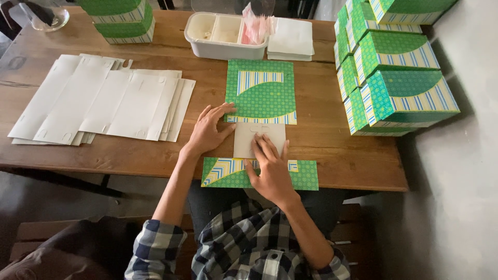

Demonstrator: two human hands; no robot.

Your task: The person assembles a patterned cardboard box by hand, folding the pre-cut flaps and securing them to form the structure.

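Note:
A flat, unfolded box blank (pixel 261 93) lies on the wooden table (pixel 332 150) in front of me; it is green with a yellow-and-blue striped band. Its white inner flap (pixel 244 139) is folded over the middle, and its near green panel (pixel 306 176) hangs at the table's front edge. My left hand (pixel 209 129) rests flat on the left side of the blank, fingers spread, thumb touching the green panel. With its fingers together, my right hand (pixel 270 166) presses down on the white flap. Neither hand grips anything.
A fan of white flat blanks (pixel 104 101) covers the table's left. Stacked finished green boxes (pixel 394 78) stand at the right, more (pixel 124 18) at the back left. A white divided tray (pixel 223 36), white sheets (pixel 290 39) and a glass bowl (pixel 46 18) sit at the back.

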